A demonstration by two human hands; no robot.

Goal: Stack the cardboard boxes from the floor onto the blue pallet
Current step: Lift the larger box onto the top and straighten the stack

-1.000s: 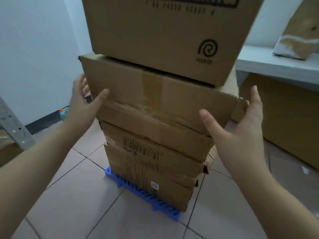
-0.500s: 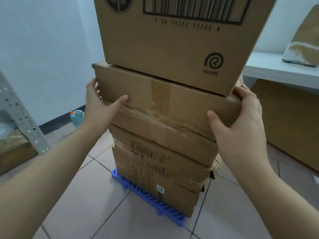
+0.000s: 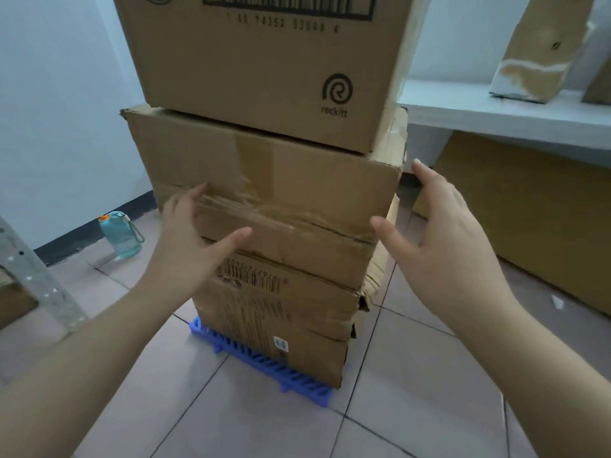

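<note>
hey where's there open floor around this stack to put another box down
Bare tile lies in front of the pallet, between your left hand and right hand, and to the stack's right, before the large cardboard sheet. The left is tighter: a bottle by the wall and a metal rack leg crowd it.

Both open hands, left hand (image 3: 188, 239) and right hand (image 3: 446, 233), flank the taped box (image 3: 281, 190) stacked above the blue pallet (image 3: 264, 361).

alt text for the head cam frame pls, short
Both bare hands, left hand and right hand, open beside a taped middle box in a tall cardboard stack on a blue pallet; the reckitt box sits on top.
</note>
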